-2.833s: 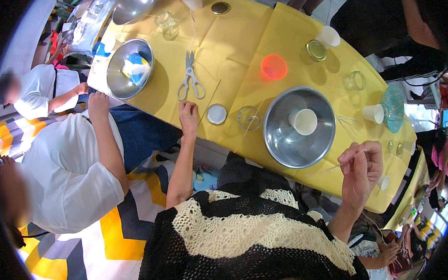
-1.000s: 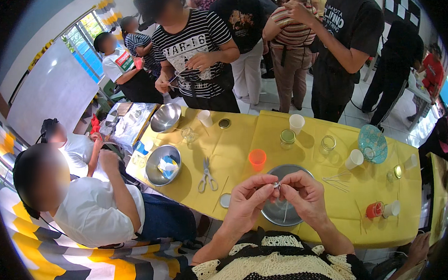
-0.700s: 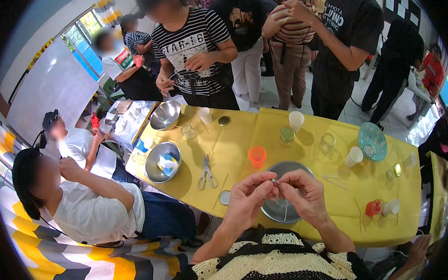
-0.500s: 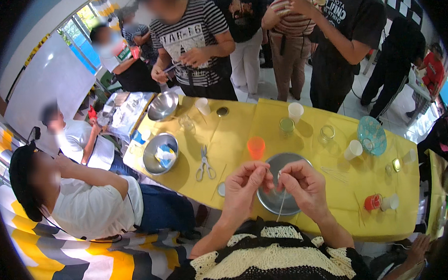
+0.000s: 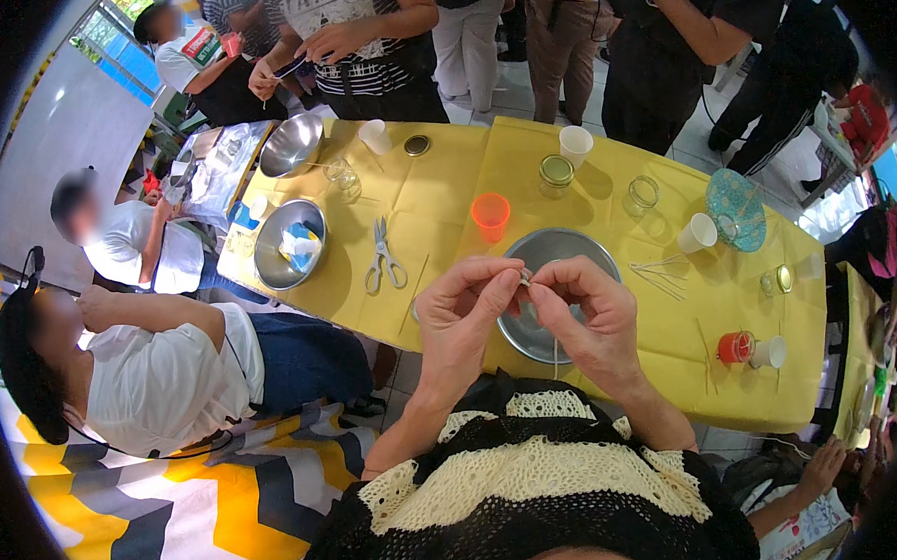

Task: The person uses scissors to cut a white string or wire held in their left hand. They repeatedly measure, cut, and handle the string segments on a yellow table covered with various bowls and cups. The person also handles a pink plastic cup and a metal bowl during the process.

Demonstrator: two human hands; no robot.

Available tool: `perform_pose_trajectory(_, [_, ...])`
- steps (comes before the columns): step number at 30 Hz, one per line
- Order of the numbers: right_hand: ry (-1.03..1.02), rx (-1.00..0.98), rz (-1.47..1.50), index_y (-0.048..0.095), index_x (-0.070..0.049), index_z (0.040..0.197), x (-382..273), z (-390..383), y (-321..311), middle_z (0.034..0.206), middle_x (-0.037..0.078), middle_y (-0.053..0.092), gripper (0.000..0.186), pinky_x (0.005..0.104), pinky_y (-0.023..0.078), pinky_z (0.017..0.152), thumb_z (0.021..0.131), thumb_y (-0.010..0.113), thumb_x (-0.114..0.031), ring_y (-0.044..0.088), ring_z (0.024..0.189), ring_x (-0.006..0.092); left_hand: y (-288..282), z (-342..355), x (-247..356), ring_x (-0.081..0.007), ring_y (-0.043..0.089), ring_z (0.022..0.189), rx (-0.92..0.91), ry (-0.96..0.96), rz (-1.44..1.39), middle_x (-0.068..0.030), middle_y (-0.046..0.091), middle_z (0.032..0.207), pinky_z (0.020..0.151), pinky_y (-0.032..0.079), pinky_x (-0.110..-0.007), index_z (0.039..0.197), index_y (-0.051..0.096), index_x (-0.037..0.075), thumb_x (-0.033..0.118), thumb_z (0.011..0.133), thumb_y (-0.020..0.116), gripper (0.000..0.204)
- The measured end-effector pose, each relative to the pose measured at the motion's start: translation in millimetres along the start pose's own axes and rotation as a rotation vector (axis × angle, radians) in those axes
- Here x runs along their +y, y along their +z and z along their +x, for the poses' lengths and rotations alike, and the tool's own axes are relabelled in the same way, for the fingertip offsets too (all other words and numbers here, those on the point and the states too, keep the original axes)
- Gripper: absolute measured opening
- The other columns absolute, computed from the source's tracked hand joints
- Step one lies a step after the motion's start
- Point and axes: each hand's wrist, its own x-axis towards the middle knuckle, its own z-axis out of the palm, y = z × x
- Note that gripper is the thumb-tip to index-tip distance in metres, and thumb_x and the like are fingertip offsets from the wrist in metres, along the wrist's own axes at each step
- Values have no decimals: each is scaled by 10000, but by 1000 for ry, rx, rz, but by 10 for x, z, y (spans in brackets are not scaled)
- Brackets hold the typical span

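String (image 5: pixel 556 357) dangles below fingers (image 5: pixel 495 294) pinching a tiny piece (image 5: pixel 525 277), partly blocking the steel bowl (image 5: pixel 563 243) near an orange cup (image 5: pixel 491 214)

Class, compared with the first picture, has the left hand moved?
Yes: the left hand has moved right, away from the scissors, to beside the right hand.

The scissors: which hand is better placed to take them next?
Probably the left hand, nearer the scissors on its left; the right hand is farther, with a white string hanging below it.
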Motion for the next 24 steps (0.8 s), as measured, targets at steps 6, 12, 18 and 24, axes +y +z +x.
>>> perform_pose_trajectory(6, [276, -89, 318, 561, -23, 883, -6, 129, -81, 664, -24, 558, 105, 155, 345, 473, 870, 568, -127, 471, 551, 9, -24, 86, -10, -105, 565, 795, 37, 72, 83, -88, 611, 957, 673, 454, -229, 958, 592, -14, 34, 859, 559, 115])
perform_pose_trajectory(12, [402, -151, 425, 574, -41, 904, 171, 143, -95, 657, -21, 553, 131, 147, 307, 449, 883, 559, -169, 425, 511, 1, -88, 100, -48, -92, 543, 829, -111, 94, 237, -71, 583, 986, 701, 437, -213, 946, 587, -17, -19, 839, 565, 109])
perform_pose_trajectory(18, [338, -195, 437, 545, -35, 1011, 89, 198, -23, 700, 6, 580, 168, 151, 337, 485, 880, 553, -141, 465, 558, 16, -123, 280, 84, -97, 520, 774, -125, 238, 369, -68, 572, 928, 661, 428, -210, 898, 563, -16, 15, 848, 568, 59])
perform_pose_trajectory(24, [215, -224, 354, 489, -24, 1090, 85, 140, 120, 772, 45, 603, 228, 177, 389, 544, 870, 537, -59, 523, 643, 49, -256, 179, 89, -66, 544, 784, -78, 174, 319, -21, 569, 876, 685, 437, -185, 925, 563, -12, -5, 849, 563, 76])
